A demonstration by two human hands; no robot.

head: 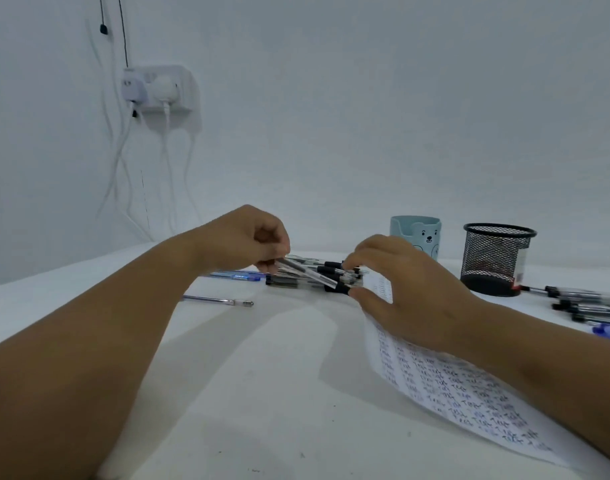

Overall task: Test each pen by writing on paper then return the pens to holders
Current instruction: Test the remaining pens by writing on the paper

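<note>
My left hand [248, 242] pinches the back end of a clear pen with a black grip [310, 273], held slanted over a pile of several similar pens [296, 280]. My right hand [405, 289] pinches the pen's black front end between thumb and fingers. Under my right forearm lies a sheet of paper [452, 386] covered with rows of handwriting. Two holders stand at the back right: a light blue bear cup [425, 233] and a black mesh cup [495, 258].
A blue pen [237, 275] and a thin pen refill [217, 300] lie left of the pile. More pens [587, 303] lie at the right edge. The white table [248, 393] meets a white wall with a socket and cables [158, 88].
</note>
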